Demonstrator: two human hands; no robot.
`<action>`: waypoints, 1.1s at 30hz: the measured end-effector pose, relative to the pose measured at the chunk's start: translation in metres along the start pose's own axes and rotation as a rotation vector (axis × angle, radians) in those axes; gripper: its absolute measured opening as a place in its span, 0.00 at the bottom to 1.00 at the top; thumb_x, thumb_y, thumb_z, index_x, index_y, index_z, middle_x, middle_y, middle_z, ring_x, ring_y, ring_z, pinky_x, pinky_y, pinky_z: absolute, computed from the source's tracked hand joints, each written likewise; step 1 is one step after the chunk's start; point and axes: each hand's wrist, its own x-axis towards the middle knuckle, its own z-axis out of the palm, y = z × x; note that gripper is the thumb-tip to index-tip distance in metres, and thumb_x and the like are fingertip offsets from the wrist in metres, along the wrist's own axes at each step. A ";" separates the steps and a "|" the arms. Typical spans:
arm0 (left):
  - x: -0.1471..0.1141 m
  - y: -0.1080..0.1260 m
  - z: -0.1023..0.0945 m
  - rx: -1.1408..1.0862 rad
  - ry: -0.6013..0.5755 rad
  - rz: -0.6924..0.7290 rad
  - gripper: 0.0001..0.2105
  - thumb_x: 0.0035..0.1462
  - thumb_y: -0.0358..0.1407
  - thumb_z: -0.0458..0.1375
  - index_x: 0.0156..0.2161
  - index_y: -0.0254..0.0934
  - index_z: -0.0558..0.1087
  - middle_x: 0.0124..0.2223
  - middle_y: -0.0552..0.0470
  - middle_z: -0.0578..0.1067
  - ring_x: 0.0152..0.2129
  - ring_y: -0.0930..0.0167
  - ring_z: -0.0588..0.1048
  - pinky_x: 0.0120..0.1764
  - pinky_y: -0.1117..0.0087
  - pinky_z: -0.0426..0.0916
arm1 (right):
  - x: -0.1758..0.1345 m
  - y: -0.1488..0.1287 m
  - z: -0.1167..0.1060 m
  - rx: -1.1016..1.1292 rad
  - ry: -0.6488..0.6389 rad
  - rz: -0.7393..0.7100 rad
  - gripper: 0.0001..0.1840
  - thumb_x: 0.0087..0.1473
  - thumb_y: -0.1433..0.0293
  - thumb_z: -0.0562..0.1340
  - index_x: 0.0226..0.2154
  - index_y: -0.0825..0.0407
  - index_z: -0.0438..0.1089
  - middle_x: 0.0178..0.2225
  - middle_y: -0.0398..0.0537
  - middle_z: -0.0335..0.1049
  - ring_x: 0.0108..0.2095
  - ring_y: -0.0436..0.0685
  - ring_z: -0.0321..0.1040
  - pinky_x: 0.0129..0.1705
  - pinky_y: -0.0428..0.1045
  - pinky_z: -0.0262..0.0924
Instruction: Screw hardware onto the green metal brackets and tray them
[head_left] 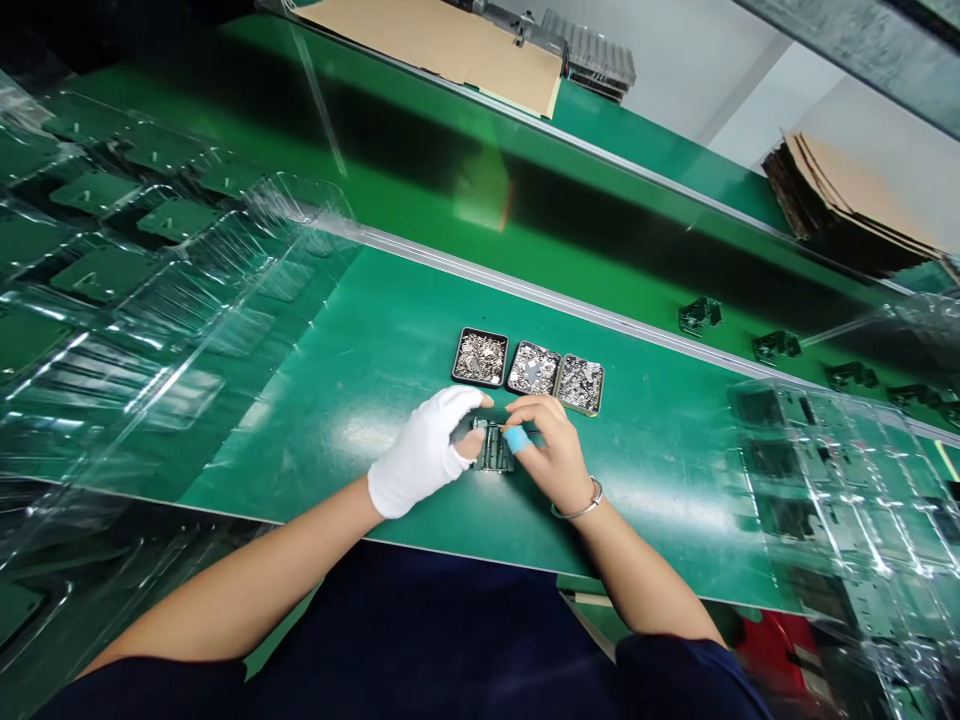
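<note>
A small dark slotted part (pixel 491 447) with lengthwise ribs lies on the green work surface between my hands. My left hand (pixel 429 447), in a white glove with bare thumb and fingertips, curls around its upper left side; the thumb presses on the left edge. Beside the upper right corner, my right hand (pixel 551 450) has its thumb and index finger drawn close together, a blue cover on the thumb. Whatever tiny thing sits between those fingertips is too small to make out. Just beyond are a left tray (pixel 456 365), a middle tray (pixel 511 375) and a right tray (pixel 600 395), all filled with small metal pieces.
Stacked clear plastic trays (pixel 217 260) cover the left side. More clear trays (pixel 832 480), with dark parts inside, stand at the right. Several dark assemblies (pixel 700 315) sit along a green strip behind the metal rail (pixel 480 278). Cardboard sheets (pixel 847 190) lie at the far right.
</note>
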 end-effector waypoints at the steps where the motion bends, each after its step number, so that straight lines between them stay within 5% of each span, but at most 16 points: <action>1: 0.001 -0.004 0.001 -0.069 -0.052 -0.061 0.13 0.55 0.36 0.50 0.44 0.35 0.69 0.45 0.45 0.74 0.42 0.66 0.73 0.47 0.64 0.68 | 0.001 0.003 0.002 -0.013 -0.003 -0.005 0.04 0.56 0.73 0.57 0.31 0.49 0.65 0.36 0.47 0.71 0.40 0.55 0.67 0.45 0.54 0.58; 5: 0.004 -0.011 0.007 -0.194 -0.196 -0.189 0.13 0.54 0.34 0.49 0.43 0.36 0.69 0.45 0.47 0.75 0.43 0.66 0.73 0.48 0.65 0.68 | 0.001 0.011 0.010 -0.088 -0.062 -0.027 0.04 0.55 0.74 0.57 0.32 0.49 0.65 0.35 0.46 0.71 0.40 0.55 0.66 0.48 0.56 0.55; 14: 0.004 -0.009 0.008 -0.242 -0.193 -0.224 0.13 0.55 0.36 0.49 0.43 0.35 0.70 0.45 0.47 0.76 0.42 0.65 0.73 0.47 0.65 0.67 | -0.002 0.012 0.012 -0.127 -0.083 -0.059 0.06 0.53 0.76 0.56 0.33 0.49 0.64 0.34 0.45 0.71 0.40 0.56 0.66 0.54 0.58 0.50; 19: 0.006 -0.007 0.008 -0.268 -0.190 -0.240 0.12 0.55 0.37 0.50 0.42 0.36 0.70 0.43 0.48 0.76 0.40 0.66 0.73 0.46 0.66 0.67 | -0.003 0.012 0.014 -0.130 -0.077 -0.037 0.06 0.52 0.77 0.56 0.32 0.50 0.63 0.35 0.47 0.70 0.39 0.57 0.66 0.48 0.57 0.55; 23: 0.007 -0.008 0.013 -0.271 -0.150 -0.266 0.10 0.56 0.39 0.50 0.37 0.36 0.70 0.37 0.51 0.75 0.36 0.67 0.72 0.41 0.67 0.67 | -0.003 0.014 0.016 0.040 -0.069 0.046 0.04 0.53 0.75 0.56 0.31 0.49 0.63 0.35 0.48 0.68 0.39 0.56 0.66 0.43 0.54 0.59; 27: 0.007 -0.006 0.018 -0.273 -0.136 -0.317 0.08 0.57 0.39 0.49 0.36 0.37 0.66 0.31 0.54 0.71 0.29 0.70 0.70 0.34 0.69 0.67 | -0.003 0.018 0.018 0.444 -0.093 0.307 0.04 0.53 0.70 0.57 0.34 0.49 0.63 0.35 0.46 0.67 0.37 0.54 0.67 0.41 0.51 0.63; 33: 0.009 0.002 0.020 0.111 0.001 -0.164 0.09 0.52 0.31 0.52 0.41 0.36 0.65 0.41 0.46 0.71 0.41 0.62 0.71 0.46 0.59 0.65 | -0.006 0.023 0.023 0.482 -0.100 0.369 0.07 0.50 0.71 0.57 0.36 0.49 0.63 0.36 0.45 0.65 0.39 0.54 0.65 0.45 0.52 0.62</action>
